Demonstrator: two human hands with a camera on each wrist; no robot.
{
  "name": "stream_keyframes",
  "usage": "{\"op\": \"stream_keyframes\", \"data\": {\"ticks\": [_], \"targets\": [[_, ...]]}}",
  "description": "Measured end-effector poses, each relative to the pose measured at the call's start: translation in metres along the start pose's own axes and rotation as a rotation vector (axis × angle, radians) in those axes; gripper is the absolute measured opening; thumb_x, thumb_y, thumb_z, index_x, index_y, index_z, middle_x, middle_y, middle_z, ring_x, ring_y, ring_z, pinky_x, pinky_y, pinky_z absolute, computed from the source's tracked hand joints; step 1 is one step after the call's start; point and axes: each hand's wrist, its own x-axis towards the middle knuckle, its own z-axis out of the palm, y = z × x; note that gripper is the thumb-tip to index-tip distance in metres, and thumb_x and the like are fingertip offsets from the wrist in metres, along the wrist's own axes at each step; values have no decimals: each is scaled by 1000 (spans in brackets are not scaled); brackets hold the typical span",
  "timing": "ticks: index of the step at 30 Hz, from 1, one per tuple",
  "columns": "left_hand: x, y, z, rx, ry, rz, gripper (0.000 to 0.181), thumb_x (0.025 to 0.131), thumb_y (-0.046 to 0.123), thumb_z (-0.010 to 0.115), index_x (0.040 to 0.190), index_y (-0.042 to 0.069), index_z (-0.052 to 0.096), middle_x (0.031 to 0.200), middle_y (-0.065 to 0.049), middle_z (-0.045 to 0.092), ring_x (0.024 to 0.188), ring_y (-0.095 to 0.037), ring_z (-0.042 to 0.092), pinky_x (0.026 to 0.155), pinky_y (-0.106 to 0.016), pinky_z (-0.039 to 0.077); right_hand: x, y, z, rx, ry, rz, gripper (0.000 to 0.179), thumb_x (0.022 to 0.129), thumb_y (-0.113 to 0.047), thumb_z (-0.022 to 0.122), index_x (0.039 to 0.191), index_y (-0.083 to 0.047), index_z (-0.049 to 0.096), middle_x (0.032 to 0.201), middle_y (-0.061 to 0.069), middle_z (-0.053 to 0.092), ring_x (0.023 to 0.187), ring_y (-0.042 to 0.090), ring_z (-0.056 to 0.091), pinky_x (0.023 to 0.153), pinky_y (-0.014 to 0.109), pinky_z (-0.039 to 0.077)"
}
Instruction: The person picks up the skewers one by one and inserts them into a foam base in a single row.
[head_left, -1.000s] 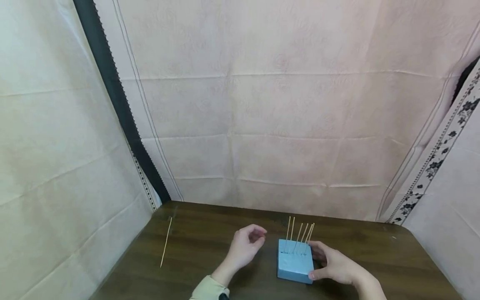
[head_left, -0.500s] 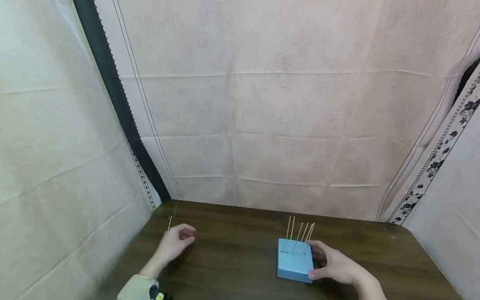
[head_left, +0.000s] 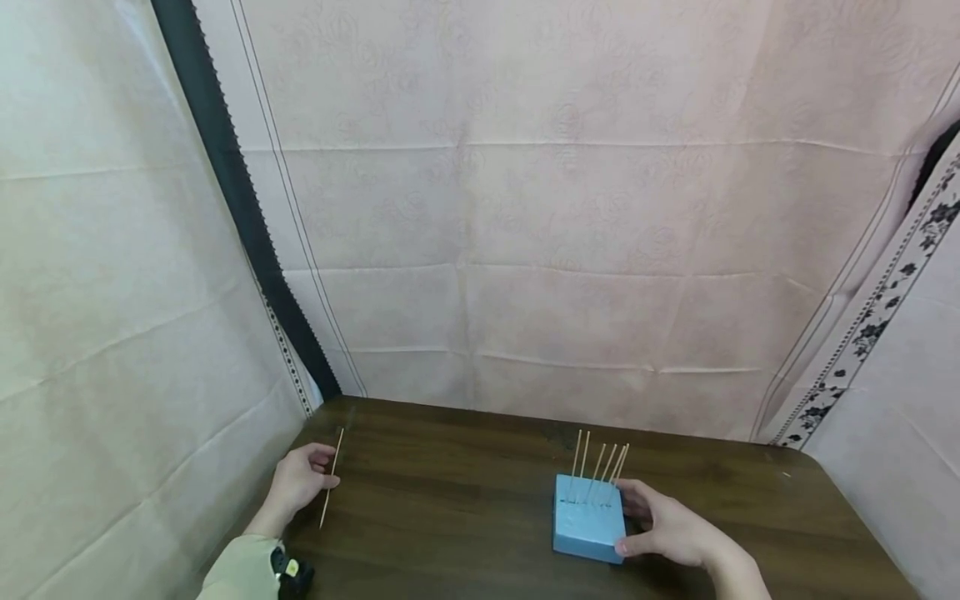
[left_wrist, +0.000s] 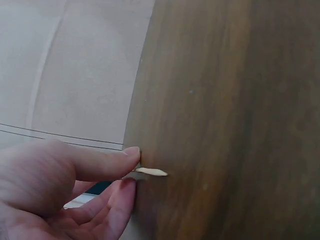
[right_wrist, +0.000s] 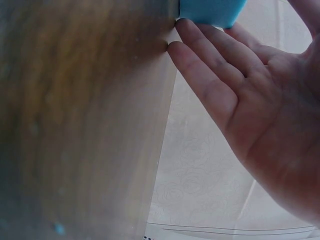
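Note:
At the left of the head view, a thin bamboo skewer lies on the brown table, one end toward the back. My left hand pinches it around its middle, thumb on the near side. A pale tapered end of the skewer sticks out past the fingertips in the left wrist view. To the right sits a light blue foam-like block with several skewers standing in its far part, some leaning. My right hand holds the block's right side, thumb at the near corner and fingers behind.
The dark brown wooden table stretches between both hands. Pale cloth hangs along its back edge and both sides. A dark strap with a yellow-green spot is around the left wrist.
My left hand has swept left from beside the block, passing over the skewer, and now has its fingertips on it. My right hand and the block stay put.

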Motion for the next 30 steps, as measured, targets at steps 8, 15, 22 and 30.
{"op": "stream_keyframes", "data": {"ticks": [8, 15, 22, 30], "targets": [[4, -4, 2, -1, 0, -31, 55, 77, -7, 88, 127, -6, 67, 111, -21, 69, 100, -35, 68, 89, -55, 55, 0, 0, 0, -2, -3, -1, 96, 88, -19, 91, 156, 14, 32, 149, 37, 51, 136, 56, 51, 107, 68, 45], [3, -2, 0, -40, -28, -24, 57, 74, -6, 87, 128, -5, 68, 113, -22, 68, 100, -35, 66, 88, -52, 54, 0, 0, -1, -1, -8, 6, 97, 89, -21, 90, 158, 14, 31, 151, 37, 50, 137, 57, 50, 108, 70, 43], [6, 0, -2, -11, -51, -35, 58, 71, -8, 82, 127, -4, 69, 114, -23, 66, 102, -37, 62, 87, -50, 52, 0, 1, -1, -3, -10, -7, 96, 89, -21, 90, 157, 14, 32, 151, 37, 50, 137, 57, 50, 107, 69, 44], [9, -4, -4, -6, -67, -47, 59, 75, -11, 77, 133, -7, 64, 108, -21, 68, 97, -36, 65, 78, -45, 56, 1, 3, -1, 11, -6, -6, 97, 88, -20, 90, 157, 13, 32, 150, 36, 51, 137, 56, 51, 106, 66, 47]]}}
